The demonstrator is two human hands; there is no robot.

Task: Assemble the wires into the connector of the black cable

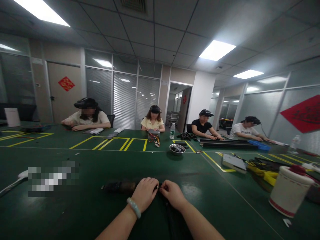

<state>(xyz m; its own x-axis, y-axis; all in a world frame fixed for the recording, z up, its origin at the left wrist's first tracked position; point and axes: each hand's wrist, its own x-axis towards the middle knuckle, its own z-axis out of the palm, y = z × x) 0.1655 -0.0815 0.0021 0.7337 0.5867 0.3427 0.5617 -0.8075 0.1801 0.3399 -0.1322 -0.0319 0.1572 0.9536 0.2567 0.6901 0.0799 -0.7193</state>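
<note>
My left hand (145, 193), with a pale green bangle on the wrist, is curled over the end of a dark elongated object (120, 186) lying on the green table (100, 213). My right hand (172, 194) sits right beside it, fingers pinched together at a small metallic bit (158, 187) between the two hands. A dark strip (172, 220) runs from under my right hand toward me. What the pinched bit is I cannot make out.
Several other people sit along the table's far side at their own work. A metal bowl (177, 148), a water bottle (172, 131), a grey flat device (233, 162), yellow cables (262, 170) and a white cup (290, 190) lie ahead and right. Yellow tape lines mark the table.
</note>
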